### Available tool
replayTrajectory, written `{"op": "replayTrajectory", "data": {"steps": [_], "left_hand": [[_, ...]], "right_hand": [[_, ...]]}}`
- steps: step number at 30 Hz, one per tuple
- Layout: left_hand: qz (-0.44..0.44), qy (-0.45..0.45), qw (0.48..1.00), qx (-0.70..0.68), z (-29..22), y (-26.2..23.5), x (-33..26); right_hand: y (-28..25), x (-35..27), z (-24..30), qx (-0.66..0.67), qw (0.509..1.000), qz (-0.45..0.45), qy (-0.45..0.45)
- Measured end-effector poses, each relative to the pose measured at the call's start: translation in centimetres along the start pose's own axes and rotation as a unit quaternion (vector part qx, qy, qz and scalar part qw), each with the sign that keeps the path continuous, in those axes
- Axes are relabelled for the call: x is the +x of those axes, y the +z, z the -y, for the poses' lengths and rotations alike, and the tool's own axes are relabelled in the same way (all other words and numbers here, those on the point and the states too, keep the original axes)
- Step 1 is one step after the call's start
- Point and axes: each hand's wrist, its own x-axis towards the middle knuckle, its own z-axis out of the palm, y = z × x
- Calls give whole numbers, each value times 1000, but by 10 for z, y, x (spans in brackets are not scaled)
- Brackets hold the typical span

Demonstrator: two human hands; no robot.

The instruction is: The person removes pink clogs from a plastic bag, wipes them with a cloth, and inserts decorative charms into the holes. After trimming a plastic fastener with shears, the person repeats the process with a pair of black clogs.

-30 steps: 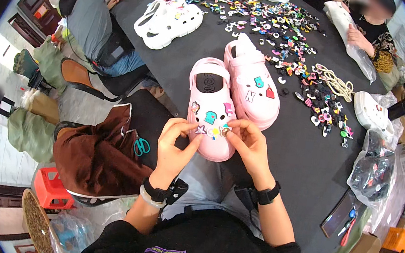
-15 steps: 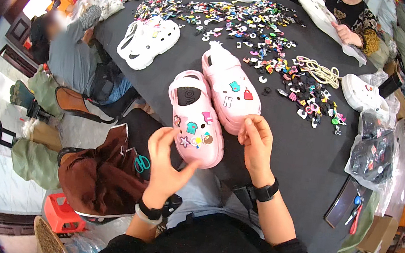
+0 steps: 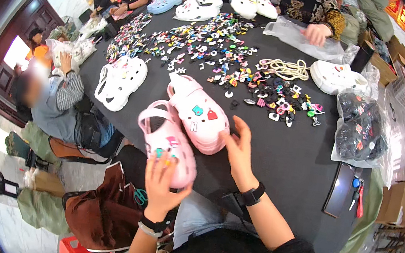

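Observation:
Two pink clogs stand side by side in front of me on the black-topped table (image 3: 278, 171), toes toward me. My left hand (image 3: 162, 185) wraps over the toe of the left pink clog (image 3: 161, 134), fingers on its upper and thumb at the toe front, hiding some of its charms. The right pink clog (image 3: 205, 101) carries a teal charm, a red bag-shaped charm and a white letter charm. Beside its toe, my right hand (image 3: 240, 154) is open, the thumb at the clog's side and the fingers stretched away from it.
Beyond the clogs spreads a heap of loose charms (image 3: 208, 41). White clogs (image 3: 122, 83) stand at left, another white clog (image 3: 337, 78) at right near a cord bundle (image 3: 285, 68). A bagged black pair (image 3: 361, 128), phone (image 3: 340, 189) and keys (image 3: 356, 196) lie right. Co-workers sit around.
The view has shifted, showing more of the far table and co-workers. My left hand has come onto the left clog's toe. My right hand's fingers have opened out from a pinch.

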Motion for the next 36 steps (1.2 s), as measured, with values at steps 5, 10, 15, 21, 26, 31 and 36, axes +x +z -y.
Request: {"op": "replayTrajectory", "data": {"steps": [5, 10, 15, 21, 26, 31, 36], "left_hand": [[-43, -29, 997, 50, 45, -3, 14], [-17, -2, 999, 33, 49, 7, 26], [23, -7, 999, 32, 30, -29, 47], [69, 89, 983, -144, -7, -40, 194], [301, -84, 928, -204, 28, 87, 296], [315, -18, 947, 63, 89, 198, 293], [417, 35, 907, 54, 82, 214, 308]], "right_hand": [[0, 4, 6, -161, 978, 100, -83], [5, 1, 14, -176, 972, 118, -101], [11, -3, 16, -190, 965, 140, -115], [13, 3, -1, -45, 998, 41, -6], [17, 3, -7, -5, 998, 59, -1], [29, 3, -17, 64, 996, 54, 23], [19, 6, -13, 30, 999, 18, 7]]}}
